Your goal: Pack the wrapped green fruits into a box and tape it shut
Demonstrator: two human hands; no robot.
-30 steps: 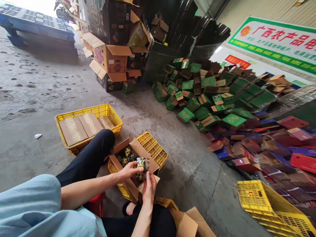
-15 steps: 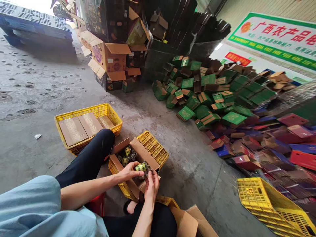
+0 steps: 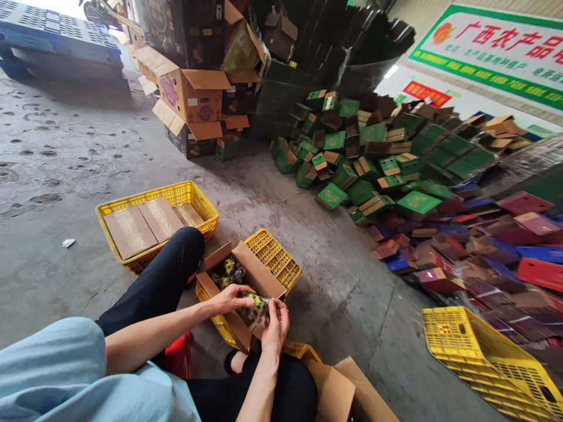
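Gripping a clear-wrapped fruit pack between them, the left hand and right hand hold it over the open carton on a yellow crate. Risk: slick film could slip, dropping fruit onto the floor.

The two crates nearest the person were yellow with a grid pattern; a third yellow crate stood to the right. The open carton was plain brown. The packet held by both hands showed green-yellow spots under clear wrap. The piled small boxes were green with brown insides; the boxes nearer were red, blue and purple. The trousers were black, the sleeve pale blue. The floor was grey, mottled with dark spots. The sign was white with red characters and a green border.
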